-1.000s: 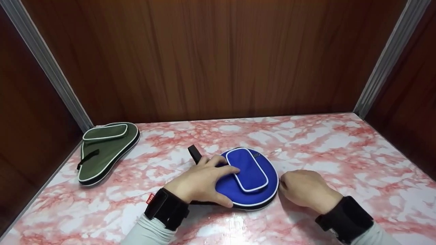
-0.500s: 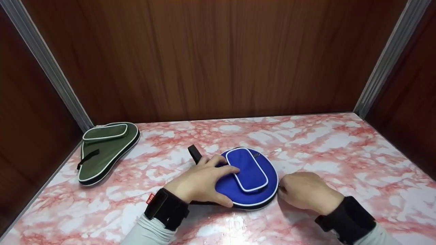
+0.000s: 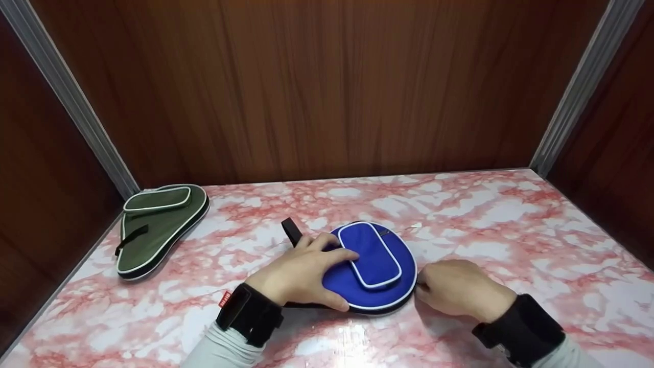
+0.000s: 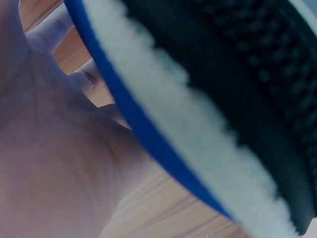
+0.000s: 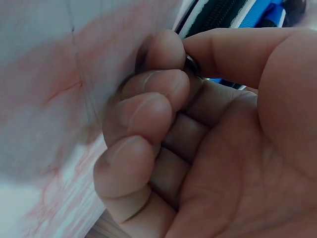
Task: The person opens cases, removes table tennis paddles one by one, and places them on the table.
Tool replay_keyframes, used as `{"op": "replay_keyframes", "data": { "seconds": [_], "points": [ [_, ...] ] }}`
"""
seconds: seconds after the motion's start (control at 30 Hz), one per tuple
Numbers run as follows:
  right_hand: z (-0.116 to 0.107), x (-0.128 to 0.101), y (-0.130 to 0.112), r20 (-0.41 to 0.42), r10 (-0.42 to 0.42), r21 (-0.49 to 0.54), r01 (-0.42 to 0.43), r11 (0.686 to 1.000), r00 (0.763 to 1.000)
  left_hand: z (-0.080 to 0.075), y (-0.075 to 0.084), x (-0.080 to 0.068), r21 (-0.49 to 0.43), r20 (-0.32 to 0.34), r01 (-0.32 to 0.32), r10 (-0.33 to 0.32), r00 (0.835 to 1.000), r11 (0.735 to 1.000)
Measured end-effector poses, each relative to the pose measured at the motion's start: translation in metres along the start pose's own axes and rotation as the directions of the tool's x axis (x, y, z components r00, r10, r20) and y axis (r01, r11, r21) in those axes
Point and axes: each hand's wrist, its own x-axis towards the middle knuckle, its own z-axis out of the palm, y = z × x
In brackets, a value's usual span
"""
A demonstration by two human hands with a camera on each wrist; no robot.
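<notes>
Right hand [image 5: 208,148] pinches a metal zipper pull [image 5: 192,65] beside the blue case [image 5: 257,12].

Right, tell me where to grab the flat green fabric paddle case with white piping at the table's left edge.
Take the green fabric paddle case by its narrow near end, coming from the front: it lies flat, tapering toward the person, and its wide end with the raised pocket sits against the wooden wall.

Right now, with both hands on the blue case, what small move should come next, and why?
Probably draw the zipper pull along the blue case's edge. The right hand pinches it between thumb and forefinger at the rim, while the left hand rests on the case, steadying it.
</notes>
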Motion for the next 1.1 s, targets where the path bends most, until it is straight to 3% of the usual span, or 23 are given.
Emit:
{"op": "replay_keyframes", "data": {
  "seconds": [0.5,0.9,1.1],
  "points": [
    [0.0000,-0.0021,0.0006,-0.008,-0.050,-0.001,0.050,0.999,0.999,-0.0001,0.0000,0.0006,-0.010,0.009,0.003,-0.003,1.000,1.000],
    [-0.0001,-0.0056,-0.0056,-0.001,-0.112,0.058,0.112,0.992,0.994,0.0005,-0.0009,0.0002,-0.022,0.009,-0.003,0.003,1.000,1.000],
    [0.0015,-0.0071,-0.0074,-0.023,-0.179,0.059,0.180,0.982,0.984,0.0012,-0.0001,0.0006,-0.010,0.005,0.001,-0.001,1.000,1.000]
  ]
}}
